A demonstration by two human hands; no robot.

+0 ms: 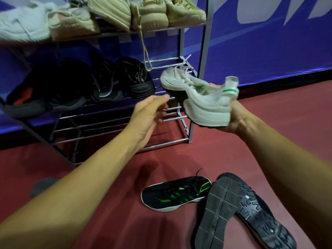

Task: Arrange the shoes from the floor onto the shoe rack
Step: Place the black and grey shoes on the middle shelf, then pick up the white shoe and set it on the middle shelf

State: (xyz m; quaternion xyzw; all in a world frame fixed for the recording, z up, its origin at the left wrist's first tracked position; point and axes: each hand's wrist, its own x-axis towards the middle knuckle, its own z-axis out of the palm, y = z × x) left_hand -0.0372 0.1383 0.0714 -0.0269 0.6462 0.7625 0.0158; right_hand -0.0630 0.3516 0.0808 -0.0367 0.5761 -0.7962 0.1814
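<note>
Fingers of our right hand [231, 121] are gripping the white sneaker [199, 99] by its heel, and we are holding it toe-first at the right end of the shoe rack [181, 51], level with the middle shelf. Our left hand [149, 115] is hovering open and empty just left of it. Below the rack, a black-and-green sneaker [176, 194] and an overturned black shoe [242, 214] are lying on the floor [269, 141].

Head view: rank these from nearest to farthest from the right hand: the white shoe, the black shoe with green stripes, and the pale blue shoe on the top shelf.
1. white shoe: held in the right hand.
2. black shoe with green stripes: on the floor below.
3. pale blue shoe: top shelf, far left.
</note>
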